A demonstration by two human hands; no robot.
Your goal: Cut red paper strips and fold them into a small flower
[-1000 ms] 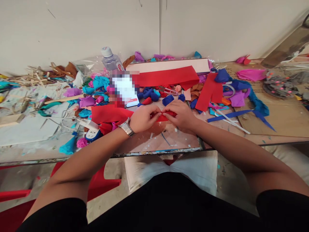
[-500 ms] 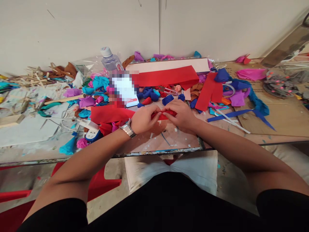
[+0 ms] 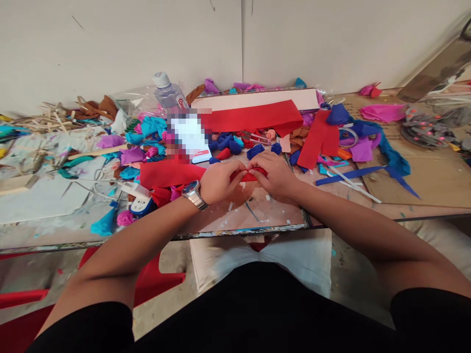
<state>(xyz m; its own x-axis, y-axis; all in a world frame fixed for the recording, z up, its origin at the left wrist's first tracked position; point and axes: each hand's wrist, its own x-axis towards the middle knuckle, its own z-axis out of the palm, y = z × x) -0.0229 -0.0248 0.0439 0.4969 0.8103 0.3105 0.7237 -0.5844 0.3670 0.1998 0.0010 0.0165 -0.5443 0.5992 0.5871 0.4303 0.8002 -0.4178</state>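
My left hand (image 3: 220, 180), with a metal watch on its wrist, and my right hand (image 3: 274, 175) meet over the near middle of the worktable (image 3: 257, 215). Both pinch a small piece of red crepe paper (image 3: 247, 176) between their fingertips, crumpled where the fingers press together. A larger red paper sheet (image 3: 167, 174) lies just left of my left hand. Small blue and red paper buds (image 3: 235, 144) lie right beyond my fingers.
A long red strip (image 3: 253, 116) on a white board, a plastic water bottle (image 3: 168, 93), scissors (image 3: 99, 176), a power strip (image 3: 138, 198) and heaps of pink, purple, teal and blue paper scraps cover the table. Wooden splinters pile at far left. A red chair (image 3: 154, 279) stands below.
My hands shifted very slightly and kept working the red paper; the fingertips have closed a little tighter on it. Nothing else moved.
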